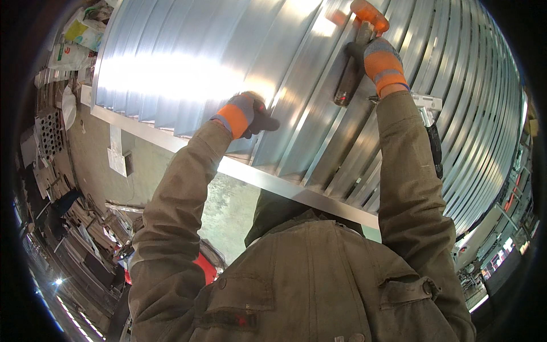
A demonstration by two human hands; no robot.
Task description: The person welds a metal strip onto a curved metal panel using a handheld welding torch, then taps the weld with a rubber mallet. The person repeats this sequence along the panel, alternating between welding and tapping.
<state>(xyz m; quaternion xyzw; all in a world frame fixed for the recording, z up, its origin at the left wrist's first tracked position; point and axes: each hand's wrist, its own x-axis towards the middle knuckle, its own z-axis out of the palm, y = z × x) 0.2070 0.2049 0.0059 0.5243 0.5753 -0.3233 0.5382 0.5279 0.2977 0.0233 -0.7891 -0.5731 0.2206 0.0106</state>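
Note:
My right hand (384, 65), in an orange and grey work glove, is closed around the dark handle of a mallet (370, 16). The mallet has an orange, rounded head, held over the slats at the far side. My left hand (245, 115) wears a matching glove and rests on or just above a slat near the panel's near edge. A finger or thumb stretches to the right, and nothing shows in its grasp. Beneath both hands lies a large panel of shiny parallel metal slats (299, 117), bordered by a flat metal rail (256, 174).
A silver metal fitting (427, 102) with a black grip or hose sits on the slats beside my right forearm. White bags (68, 57) and a perforated block (49, 134) lie at the far left. Something red (205, 268) shows below my left arm.

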